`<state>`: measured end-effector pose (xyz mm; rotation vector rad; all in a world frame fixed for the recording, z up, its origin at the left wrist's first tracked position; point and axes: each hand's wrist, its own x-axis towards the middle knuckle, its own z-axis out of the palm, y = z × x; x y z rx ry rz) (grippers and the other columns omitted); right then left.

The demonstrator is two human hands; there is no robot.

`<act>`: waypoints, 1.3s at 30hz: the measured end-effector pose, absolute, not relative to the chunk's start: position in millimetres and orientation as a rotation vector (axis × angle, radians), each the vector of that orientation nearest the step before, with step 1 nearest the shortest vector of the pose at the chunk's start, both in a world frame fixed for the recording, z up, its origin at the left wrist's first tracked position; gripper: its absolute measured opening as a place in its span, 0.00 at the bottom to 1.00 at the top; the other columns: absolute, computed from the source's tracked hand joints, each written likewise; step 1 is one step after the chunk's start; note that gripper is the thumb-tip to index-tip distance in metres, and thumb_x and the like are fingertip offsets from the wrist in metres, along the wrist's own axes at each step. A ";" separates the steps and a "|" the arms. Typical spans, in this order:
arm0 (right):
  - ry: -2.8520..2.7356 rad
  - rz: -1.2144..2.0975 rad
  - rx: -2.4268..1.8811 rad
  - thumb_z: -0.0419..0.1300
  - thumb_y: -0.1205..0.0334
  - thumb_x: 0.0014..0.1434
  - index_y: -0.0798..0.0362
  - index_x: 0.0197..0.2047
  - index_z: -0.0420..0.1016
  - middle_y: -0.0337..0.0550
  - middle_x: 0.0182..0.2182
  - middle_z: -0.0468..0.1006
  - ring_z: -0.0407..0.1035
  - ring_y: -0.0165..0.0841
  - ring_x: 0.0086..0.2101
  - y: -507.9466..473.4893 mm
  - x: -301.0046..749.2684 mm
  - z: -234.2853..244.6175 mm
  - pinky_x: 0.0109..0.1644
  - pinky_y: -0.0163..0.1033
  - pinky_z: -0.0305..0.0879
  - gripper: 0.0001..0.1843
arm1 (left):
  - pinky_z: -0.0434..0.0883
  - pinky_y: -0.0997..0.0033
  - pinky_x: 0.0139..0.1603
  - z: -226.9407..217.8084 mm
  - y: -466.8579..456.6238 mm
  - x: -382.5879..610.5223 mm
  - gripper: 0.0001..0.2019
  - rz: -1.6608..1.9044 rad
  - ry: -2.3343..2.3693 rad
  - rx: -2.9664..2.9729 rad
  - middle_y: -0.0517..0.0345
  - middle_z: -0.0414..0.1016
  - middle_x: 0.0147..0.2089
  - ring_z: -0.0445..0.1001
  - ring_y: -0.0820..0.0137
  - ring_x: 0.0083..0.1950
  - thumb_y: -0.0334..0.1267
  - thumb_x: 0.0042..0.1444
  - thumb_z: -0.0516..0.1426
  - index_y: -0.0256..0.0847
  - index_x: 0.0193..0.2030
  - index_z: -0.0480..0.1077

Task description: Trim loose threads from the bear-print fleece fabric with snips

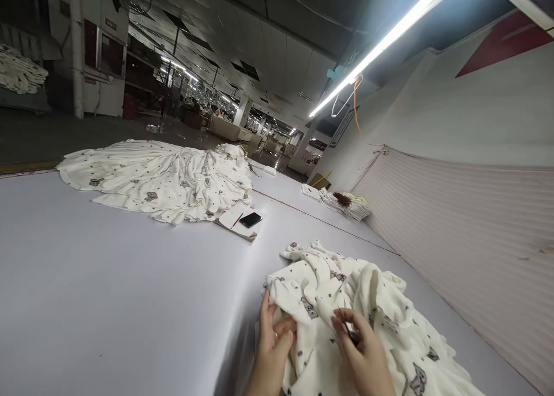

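Crumpled on the near right of the smooth white table (142, 292) lies soft cream fabric with grey prints (318, 303); the left hand (272, 350) grips its edge; the right hand (366, 350) grasps a small dark tool (353, 335), its kind unclear, over the cloth.

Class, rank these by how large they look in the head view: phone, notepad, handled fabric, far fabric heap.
1. Handled fabric, though nearness enlarges it
2. Far fabric heap
3. Notepad
4. Phone, lying on the notepad

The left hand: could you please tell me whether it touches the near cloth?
Touching: the head view shows the left hand holding the near cloth at its edge.
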<state>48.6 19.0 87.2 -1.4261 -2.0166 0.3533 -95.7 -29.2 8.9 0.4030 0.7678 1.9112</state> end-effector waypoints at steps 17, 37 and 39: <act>-1.994 0.374 -1.621 0.53 0.47 0.56 0.51 0.29 0.71 0.38 0.26 0.77 0.70 0.37 0.31 70.8 58.3 81.1 0.35 0.35 0.62 0.17 | 0.67 0.66 0.54 -5.4 -3.2 -86.7 0.32 1.785 1.121 0.635 0.43 0.57 0.65 0.74 0.64 0.52 0.43 0.58 0.51 0.45 0.68 0.44; -2.283 -0.438 -1.551 0.52 0.61 0.61 0.48 0.42 0.70 0.42 0.39 0.74 0.74 0.34 0.28 74.9 44.0 95.9 0.24 0.34 0.64 0.08 | 0.68 0.69 0.38 30.1 50.4 -115.5 0.13 1.374 0.993 1.204 0.58 0.74 0.30 0.72 0.66 0.34 0.44 0.55 0.53 0.36 0.36 0.73; -2.372 -0.385 -1.392 0.51 0.56 0.63 0.46 0.48 0.68 0.41 0.40 0.75 0.74 0.33 0.32 63.3 42.9 95.7 0.30 0.34 0.68 0.12 | 0.68 0.70 0.39 31.8 48.3 -117.5 0.13 1.367 0.917 1.151 0.59 0.74 0.31 0.72 0.67 0.35 0.44 0.55 0.54 0.36 0.37 0.73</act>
